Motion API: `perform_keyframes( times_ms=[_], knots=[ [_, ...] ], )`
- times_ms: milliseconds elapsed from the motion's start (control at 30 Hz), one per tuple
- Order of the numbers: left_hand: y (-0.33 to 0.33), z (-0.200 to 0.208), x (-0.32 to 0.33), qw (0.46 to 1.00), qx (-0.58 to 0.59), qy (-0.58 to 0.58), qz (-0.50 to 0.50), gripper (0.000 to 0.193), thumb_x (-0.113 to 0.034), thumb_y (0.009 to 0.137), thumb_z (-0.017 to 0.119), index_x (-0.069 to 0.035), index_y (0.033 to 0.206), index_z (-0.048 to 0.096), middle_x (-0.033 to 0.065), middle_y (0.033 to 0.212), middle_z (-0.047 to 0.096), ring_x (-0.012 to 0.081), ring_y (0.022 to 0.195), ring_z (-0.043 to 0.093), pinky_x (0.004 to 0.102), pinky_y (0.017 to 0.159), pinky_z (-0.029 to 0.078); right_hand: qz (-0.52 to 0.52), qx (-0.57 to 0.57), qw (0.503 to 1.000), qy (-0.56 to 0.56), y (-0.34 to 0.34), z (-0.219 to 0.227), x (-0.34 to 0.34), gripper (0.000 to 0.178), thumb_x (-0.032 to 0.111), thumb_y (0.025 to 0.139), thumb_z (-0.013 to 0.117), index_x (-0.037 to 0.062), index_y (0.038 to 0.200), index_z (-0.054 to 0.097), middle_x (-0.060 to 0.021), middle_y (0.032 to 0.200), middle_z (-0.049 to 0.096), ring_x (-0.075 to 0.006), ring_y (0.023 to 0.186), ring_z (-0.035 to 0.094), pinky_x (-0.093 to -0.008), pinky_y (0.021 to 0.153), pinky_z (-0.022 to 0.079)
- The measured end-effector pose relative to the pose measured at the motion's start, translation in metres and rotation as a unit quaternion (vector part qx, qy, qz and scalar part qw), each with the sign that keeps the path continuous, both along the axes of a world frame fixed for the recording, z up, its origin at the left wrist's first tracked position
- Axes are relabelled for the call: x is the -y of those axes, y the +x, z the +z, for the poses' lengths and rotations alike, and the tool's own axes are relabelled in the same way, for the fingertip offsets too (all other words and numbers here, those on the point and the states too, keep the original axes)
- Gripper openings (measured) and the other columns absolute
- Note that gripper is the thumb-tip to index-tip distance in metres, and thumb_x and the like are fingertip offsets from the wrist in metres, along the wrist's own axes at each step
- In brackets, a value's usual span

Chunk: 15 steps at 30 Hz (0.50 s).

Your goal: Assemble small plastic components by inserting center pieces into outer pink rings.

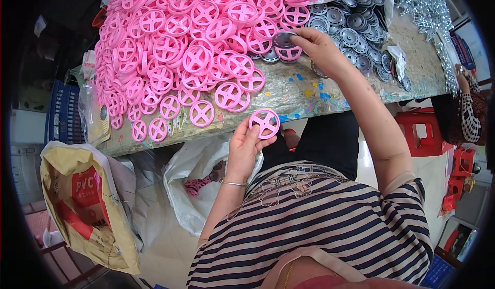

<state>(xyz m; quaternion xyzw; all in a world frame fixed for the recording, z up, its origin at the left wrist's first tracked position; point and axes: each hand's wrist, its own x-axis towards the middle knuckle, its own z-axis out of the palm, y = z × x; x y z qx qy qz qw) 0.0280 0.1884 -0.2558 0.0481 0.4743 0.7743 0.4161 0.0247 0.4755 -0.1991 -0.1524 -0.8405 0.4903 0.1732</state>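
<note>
My left hand (246, 146) is closed on a pink plastic wheel ring (265, 123) with a four-spoke cross, held up in front of the table's near edge. Between thumb and fingers, my right hand (315, 47) pinches a dark grey round disc (284, 39) above the tabletop. Beyond that hand spreads a pile of similar grey discs (350, 36). A large heap of pink wheel rings (175, 47) covers the table's left and middle. One more grey disc (318, 70) lies partly hidden under my right wrist.
The worn wooden table (289, 90) has paint flecks along its near edge. An open white sack (178, 186) with pink pieces inside stands below it, beside a yellowish paper sack (51, 160). Silver tinsel (428, 11) lies at the far right. A red stool (420, 132) stands on the floor.
</note>
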Motion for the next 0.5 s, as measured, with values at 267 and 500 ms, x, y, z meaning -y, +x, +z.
perform_keyframes(
  times_ms=[267,500],
  knots=[
    [-0.003,0.010,-0.008,0.997,-0.028,0.039,0.063,0.039,-0.005,0.096,0.049,-0.001,0.134,0.040,0.0123,0.119,0.058,0.0218,0.105,0.062,0.0367,0.087,0.056,0.127,-0.015,0.992,0.015,0.047,-0.010,0.108,0.030,0.011,0.085,0.067,0.0055,0.114,0.065,-0.0048,0.089,0.060,-0.0138,0.081,0.056,-0.0279,0.071,0.048],
    [0.000,0.012,-0.004,0.996,-0.047,0.054,0.058,0.039,-0.002,0.095,0.049,0.000,0.133,0.043,0.0124,0.120,0.057,0.0212,0.106,0.061,0.0374,0.087,0.056,0.102,0.023,0.992,-0.077,0.057,-0.018,0.117,0.036,0.013,0.085,0.068,0.0063,0.120,0.061,-0.0045,0.089,0.058,-0.0111,0.082,0.057,-0.0261,0.069,0.049]
  ],
)
